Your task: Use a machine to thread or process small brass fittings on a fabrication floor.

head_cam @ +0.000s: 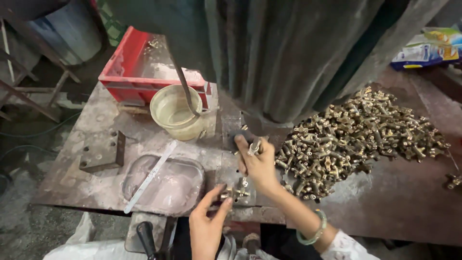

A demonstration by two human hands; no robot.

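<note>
1. Brass fitting (pixel 234 192): a small, shiny, knobbly yellow-metal piece, pinched between the thumb and fingertips of the left hand (pixel 207 226) at the near edge of the steel worktable (pixel 96 168), just below the right hand.
2. The right hand (pixel 260 166) is curled shut around a second brass fitting (pixel 253 147), whose silvery end pokes up above the knuckles, close under the machine's dark lower end.
3. A pale green bangle (pixel 315 231) sits on the right wrist, above a white sleeve (pixel 344 248).
4. Just right of the hands lies a big heap of brass fittings (pixel 356 135), all stubby, branched and glinting, spilling over the rusty, stained tabletop.
5. A bulky, dark, ribbed machine body (pixel 288 53) hangs over the middle and hides the table behind it and the spot it presses on.
6. To the left, a flat metal strip (pixel 150 175) lies slantwise across a shallow, greyish, rounded tray (pixel 185 188); beyond them a cream plastic bucket (pixel 173 113) holds cloudy liquid, with a thin dark hose dipping in.
7. Behind the bucket is a red plastic crate (pixel 134 67), dusty inside; a drilled steel block (pixel 101 151) rests on the table's left part.
8. A black-knobbed lever (pixel 146 236) is cut off at the bottom edge; a colourful packet (pixel 428 48) is cropped at the upper right.
</note>
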